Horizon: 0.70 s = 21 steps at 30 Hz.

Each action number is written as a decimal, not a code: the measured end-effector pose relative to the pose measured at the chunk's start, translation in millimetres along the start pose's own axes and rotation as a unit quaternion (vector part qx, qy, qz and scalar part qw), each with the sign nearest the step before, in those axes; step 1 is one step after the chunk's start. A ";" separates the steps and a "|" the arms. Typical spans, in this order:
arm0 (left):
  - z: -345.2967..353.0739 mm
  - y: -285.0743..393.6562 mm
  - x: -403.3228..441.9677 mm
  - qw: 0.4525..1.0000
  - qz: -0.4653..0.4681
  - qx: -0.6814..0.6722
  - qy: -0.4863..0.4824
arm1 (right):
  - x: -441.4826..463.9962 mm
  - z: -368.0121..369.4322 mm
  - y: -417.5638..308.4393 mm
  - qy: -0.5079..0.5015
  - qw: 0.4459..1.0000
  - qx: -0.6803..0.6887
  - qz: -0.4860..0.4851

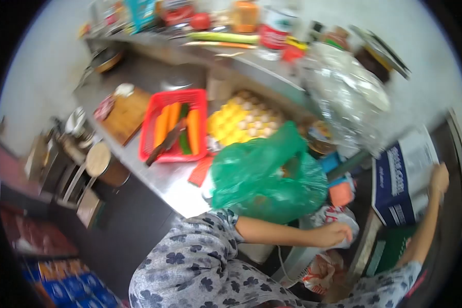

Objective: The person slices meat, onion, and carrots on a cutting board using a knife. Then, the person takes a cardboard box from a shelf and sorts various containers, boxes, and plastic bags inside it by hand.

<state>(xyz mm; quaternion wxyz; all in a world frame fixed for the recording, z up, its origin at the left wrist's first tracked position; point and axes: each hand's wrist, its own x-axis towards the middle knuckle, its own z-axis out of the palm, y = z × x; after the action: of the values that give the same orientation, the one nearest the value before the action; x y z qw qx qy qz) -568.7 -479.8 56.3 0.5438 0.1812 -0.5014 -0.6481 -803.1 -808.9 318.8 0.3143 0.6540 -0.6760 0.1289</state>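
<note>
My right hand (439, 178) reaches out at the far right, its fingers closed on the edge of a blue-and-white cardboard box (392, 177). The box stands tilted beside the counter. Lower and nearer to me, my left hand (332, 235) hovers at a white plastic bag with red print (346, 219). Its fingers are curled in, and blur hides whether anything is in them. Left of that hand, a large green plastic bag (272, 179) bulges on the counter, its contents mostly hidden.
On the steel counter (161, 182) are a red basket (145, 136) with carrots, green vegetables and a knife, an egg tray (226, 123), and a cutting board (123, 120) with meat beside it. A clear plastic bag (344, 92) hangs from the cluttered shelf. A round-topped stool (100, 159) stands left.
</note>
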 end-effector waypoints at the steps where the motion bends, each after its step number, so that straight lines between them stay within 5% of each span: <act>1: -9.2 7.2 -21.1 1.000 0.002 0.006 0.030 | -14.9 -11.8 -10.6 -0.001 1.000 0.011 -0.011; 4: -9.1 21.2 -89.9 0.996 -0.063 0.058 0.037 | -41.7 10.0 0.8 0.078 0.993 0.028 -0.079; 7: 0.8 49.9 -140.4 0.991 -0.094 -0.074 0.058 | -80.6 -8.2 -26.2 0.187 0.978 0.022 -0.085; 9: -1.9 69.0 -173.5 0.993 -0.080 -0.059 0.068 | -119.9 -44.9 -47.6 0.297 0.933 -0.052 -0.196; 12: -11.1 85.1 -231.4 0.993 -0.058 -0.041 0.094 | -155.3 -39.8 -47.8 0.347 0.919 -0.102 -0.159; 16: -31.2 108.3 -349.5 0.966 -0.100 -0.049 0.235 | -208.0 -69.3 -65.0 0.140 0.986 0.020 -0.084; 21: -38.9 124.0 -561.9 0.896 -0.113 -0.065 0.426 | -314.4 -150.3 -140.7 0.012 0.945 0.281 -0.166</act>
<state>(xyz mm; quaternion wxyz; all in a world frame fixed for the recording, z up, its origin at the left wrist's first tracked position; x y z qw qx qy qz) -280.7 12.5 -29.8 0.6389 0.4595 -0.1552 -0.5971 -645.4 -484.1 214.5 0.1426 0.8172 -0.4902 0.2674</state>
